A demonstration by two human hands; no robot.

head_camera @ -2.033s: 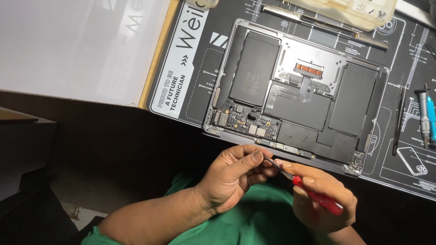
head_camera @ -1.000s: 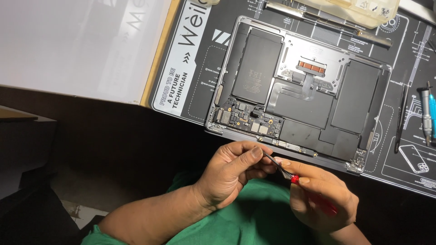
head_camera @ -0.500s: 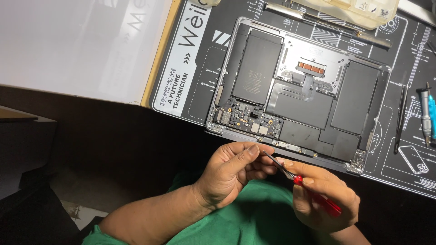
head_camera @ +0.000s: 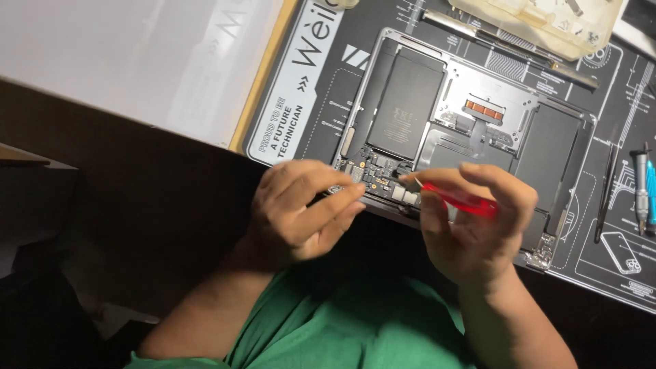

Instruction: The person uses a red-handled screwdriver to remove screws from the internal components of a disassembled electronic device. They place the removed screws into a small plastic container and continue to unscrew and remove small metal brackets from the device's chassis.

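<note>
At nine to ten o'clock in the head view a pale board (head_camera: 116, 61) lies on the dark desk, with a wooden strip along its right edge. Beside it, filling twelve to three o'clock, a black repair mat (head_camera: 321, 109) printed with white diagrams carries an opened laptop (head_camera: 471, 137), bottom cover off, its black battery cells and trackpad plate exposed.

The left hand (head_camera: 301, 212) sits at the centre, fingers curled together with the tips resting at the laptop's near-left corner, against the logic board (head_camera: 376, 179). It seems to pinch something small and metallic, but the light is too poor to be sure. Just to its right, the right hand (head_camera: 475, 225) is clamped on a red-handled screwdriver (head_camera: 458, 198), thumb and fingers wrapped round the handle, the tip pointing toward nine o'clock and landing at the logic board between the two hands. The hands are close but not touching.

At one o'clock a clear plastic parts tray (head_camera: 547, 24) rests at the mat's far edge, with a long metal bar (head_camera: 506, 51) in front of it. At three o'clock lie black tweezers (head_camera: 607, 198) and a blue-and-grey driver (head_camera: 644, 191).

The risk, as I judge it: the tip sits among exposed board components, so a slip could gouge a connector or bridge contacts, and a tiny loosened screw could drop unseen into the chassis or the person's lap, given the dim light.
</note>
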